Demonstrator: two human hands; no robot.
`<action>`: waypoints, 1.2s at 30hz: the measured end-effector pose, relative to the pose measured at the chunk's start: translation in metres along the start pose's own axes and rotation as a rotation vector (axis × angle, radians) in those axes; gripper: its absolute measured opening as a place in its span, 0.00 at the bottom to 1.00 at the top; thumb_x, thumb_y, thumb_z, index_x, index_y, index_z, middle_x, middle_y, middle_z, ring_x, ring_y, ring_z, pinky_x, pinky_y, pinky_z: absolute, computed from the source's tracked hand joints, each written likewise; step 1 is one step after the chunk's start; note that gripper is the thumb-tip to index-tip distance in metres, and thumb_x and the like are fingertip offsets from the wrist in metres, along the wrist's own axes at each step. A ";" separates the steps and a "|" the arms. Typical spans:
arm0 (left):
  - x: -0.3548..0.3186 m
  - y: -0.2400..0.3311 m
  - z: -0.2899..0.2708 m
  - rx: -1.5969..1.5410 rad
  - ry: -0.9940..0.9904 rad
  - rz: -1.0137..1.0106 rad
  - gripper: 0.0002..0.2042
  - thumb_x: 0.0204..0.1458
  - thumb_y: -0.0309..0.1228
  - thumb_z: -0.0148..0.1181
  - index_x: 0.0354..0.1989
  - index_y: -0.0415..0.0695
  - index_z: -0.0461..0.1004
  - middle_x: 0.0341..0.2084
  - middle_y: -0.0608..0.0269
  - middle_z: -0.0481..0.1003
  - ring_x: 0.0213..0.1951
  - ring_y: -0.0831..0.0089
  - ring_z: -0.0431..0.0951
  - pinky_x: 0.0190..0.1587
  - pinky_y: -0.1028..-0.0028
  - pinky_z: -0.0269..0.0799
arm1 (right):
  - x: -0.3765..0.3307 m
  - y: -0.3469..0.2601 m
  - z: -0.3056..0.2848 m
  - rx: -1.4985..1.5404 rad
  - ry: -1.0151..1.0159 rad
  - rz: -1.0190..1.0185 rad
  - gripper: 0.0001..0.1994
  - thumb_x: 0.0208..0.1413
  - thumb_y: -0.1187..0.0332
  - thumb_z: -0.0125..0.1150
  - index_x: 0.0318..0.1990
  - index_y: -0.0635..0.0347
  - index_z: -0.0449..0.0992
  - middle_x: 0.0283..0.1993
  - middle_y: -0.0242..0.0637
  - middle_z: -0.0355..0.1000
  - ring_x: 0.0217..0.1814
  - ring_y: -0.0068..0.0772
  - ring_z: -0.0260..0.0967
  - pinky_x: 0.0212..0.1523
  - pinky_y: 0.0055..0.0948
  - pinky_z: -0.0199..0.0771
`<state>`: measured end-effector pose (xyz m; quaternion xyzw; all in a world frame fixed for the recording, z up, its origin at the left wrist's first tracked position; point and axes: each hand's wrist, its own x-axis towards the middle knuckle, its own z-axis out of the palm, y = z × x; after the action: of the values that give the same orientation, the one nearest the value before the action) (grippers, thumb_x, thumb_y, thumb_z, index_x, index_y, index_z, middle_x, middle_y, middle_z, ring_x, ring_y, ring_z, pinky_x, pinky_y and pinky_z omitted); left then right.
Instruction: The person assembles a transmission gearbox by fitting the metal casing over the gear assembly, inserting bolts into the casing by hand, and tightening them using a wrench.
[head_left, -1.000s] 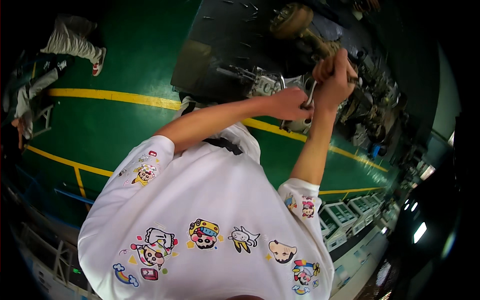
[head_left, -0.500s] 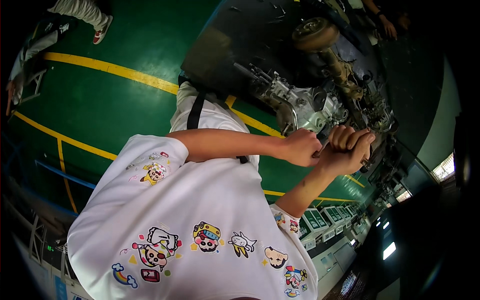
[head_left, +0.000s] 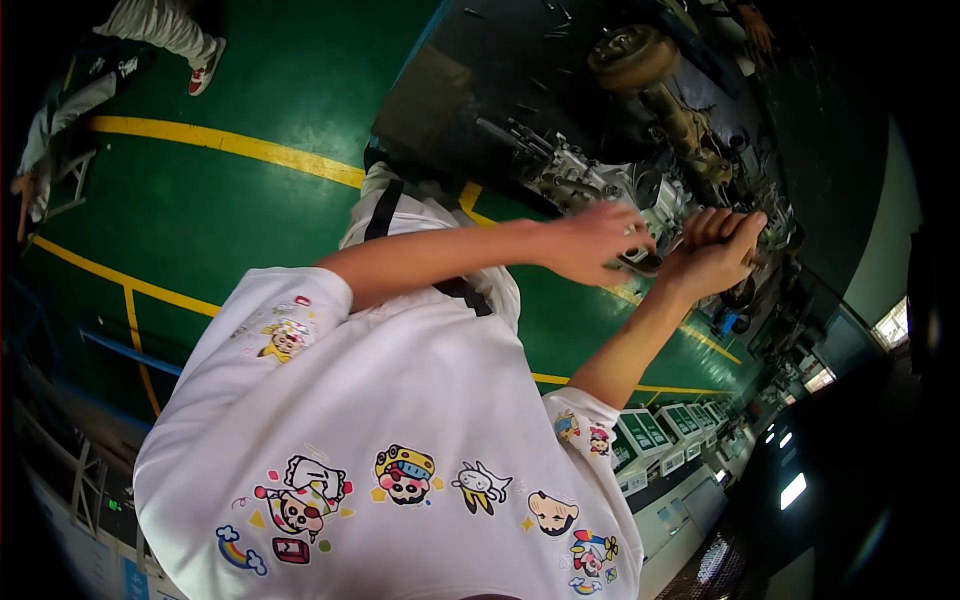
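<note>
My left hand [head_left: 592, 243] is in front of the engine, its fingers apart and slightly curled, blurred at the tips. Just past those fingertips is a small dark piece [head_left: 640, 262]; whether they touch it I cannot tell. To the right, my right hand [head_left: 712, 255] is closed in a fist, and what it grips is mostly hidden. A silver engine casing [head_left: 655, 195] with metal covers and pipes lies behind both hands. Joined to it or beside it, a brown metal arm [head_left: 685, 130] runs up toward a round wheel hub [head_left: 632, 58].
The dark table [head_left: 480, 45] holds scattered bolts [head_left: 560, 30] and a brown flat piece [head_left: 425, 100]. Another person's hand [head_left: 757, 38] is at its far side. A person's leg and shoe [head_left: 205, 68] stand on the green floor [head_left: 270, 75] at upper left. White-and-green boxes [head_left: 640, 435] line the right.
My left hand has loosened from a fist, fingers spreading, and moved up and slightly left. My right fist has shifted up and right, so the two hands are farther apart.
</note>
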<state>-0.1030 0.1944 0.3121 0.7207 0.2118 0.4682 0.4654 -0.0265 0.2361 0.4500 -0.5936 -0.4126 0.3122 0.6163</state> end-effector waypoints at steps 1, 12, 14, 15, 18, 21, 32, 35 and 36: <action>-0.009 -0.007 -0.019 0.055 -0.021 0.007 0.23 0.46 0.36 0.63 0.53 0.47 0.69 0.50 0.53 0.69 0.56 0.55 0.66 0.58 0.58 0.60 | -0.001 -0.001 -0.001 0.001 0.009 -0.001 0.23 0.67 0.56 0.48 0.20 0.53 0.54 0.13 0.24 0.45 0.13 0.16 0.39 0.15 0.23 0.40; -0.342 -0.224 -0.190 0.363 0.272 -1.040 0.13 0.52 0.35 0.55 0.42 0.41 0.75 0.36 0.50 0.79 0.39 0.54 0.79 0.42 0.63 0.73 | -0.026 -0.003 0.020 -0.091 -0.424 -0.101 0.20 0.66 0.60 0.50 0.22 0.61 0.64 0.16 0.29 0.58 0.17 0.19 0.51 0.21 0.22 0.49; -0.409 -0.230 -0.195 0.220 0.323 -1.305 0.13 0.51 0.35 0.55 0.39 0.40 0.76 0.36 0.50 0.79 0.39 0.53 0.79 0.43 0.62 0.73 | 0.008 -0.004 0.014 -0.097 -0.168 -0.066 0.20 0.65 0.60 0.50 0.21 0.59 0.64 0.17 0.29 0.60 0.17 0.18 0.53 0.21 0.22 0.50; -0.441 -0.234 -0.200 0.252 0.165 -1.400 0.13 0.51 0.35 0.55 0.37 0.39 0.76 0.35 0.50 0.79 0.39 0.54 0.79 0.43 0.62 0.73 | 0.019 -0.011 0.005 -0.064 0.088 -0.011 0.20 0.65 0.60 0.50 0.20 0.57 0.64 0.17 0.29 0.60 0.17 0.18 0.53 0.21 0.22 0.50; -0.476 -0.207 -0.207 0.156 0.184 -1.632 0.14 0.48 0.36 0.57 0.31 0.35 0.76 0.30 0.48 0.78 0.33 0.55 0.79 0.39 0.61 0.73 | -0.013 -0.002 -0.043 0.110 0.140 -0.071 0.21 0.67 0.61 0.48 0.19 0.55 0.59 0.15 0.27 0.55 0.16 0.17 0.48 0.17 0.23 0.42; -0.534 -0.188 -0.201 0.299 0.286 -1.539 0.15 0.49 0.38 0.56 0.32 0.35 0.76 0.25 0.51 0.77 0.26 0.61 0.77 0.34 0.63 0.72 | -0.074 -0.004 0.009 -0.131 -0.192 -0.211 0.20 0.67 0.64 0.47 0.19 0.57 0.60 0.14 0.27 0.52 0.15 0.15 0.46 0.17 0.21 0.41; -0.452 -0.179 -0.206 -0.137 0.619 -1.530 0.16 0.56 0.39 0.54 0.46 0.41 0.73 0.34 0.61 0.79 0.33 0.74 0.77 0.33 0.76 0.71 | -0.042 -0.005 0.014 -0.063 -0.008 -0.157 0.17 0.65 0.62 0.49 0.23 0.58 0.62 0.16 0.26 0.54 0.14 0.16 0.45 0.16 0.21 0.46; -0.363 -0.167 -0.200 -0.117 0.576 -1.134 0.14 0.59 0.32 0.51 0.49 0.39 0.73 0.39 0.60 0.79 0.40 0.72 0.78 0.42 0.73 0.72 | -0.026 -0.015 0.038 0.140 -0.210 -0.036 0.17 0.65 0.62 0.53 0.25 0.60 0.66 0.14 0.23 0.51 0.14 0.14 0.43 0.17 0.20 0.42; -0.326 -0.164 -0.197 -0.035 0.480 -0.923 0.13 0.60 0.30 0.50 0.50 0.38 0.72 0.42 0.59 0.78 0.43 0.71 0.78 0.46 0.73 0.72 | -0.016 -0.012 0.040 0.157 -0.205 -0.017 0.16 0.65 0.62 0.53 0.25 0.59 0.66 0.14 0.23 0.51 0.14 0.14 0.43 0.17 0.20 0.42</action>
<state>-0.4070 0.1241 0.0396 0.4167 0.6003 0.3699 0.5737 -0.0700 0.2396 0.4579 -0.5050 -0.4527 0.3971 0.6183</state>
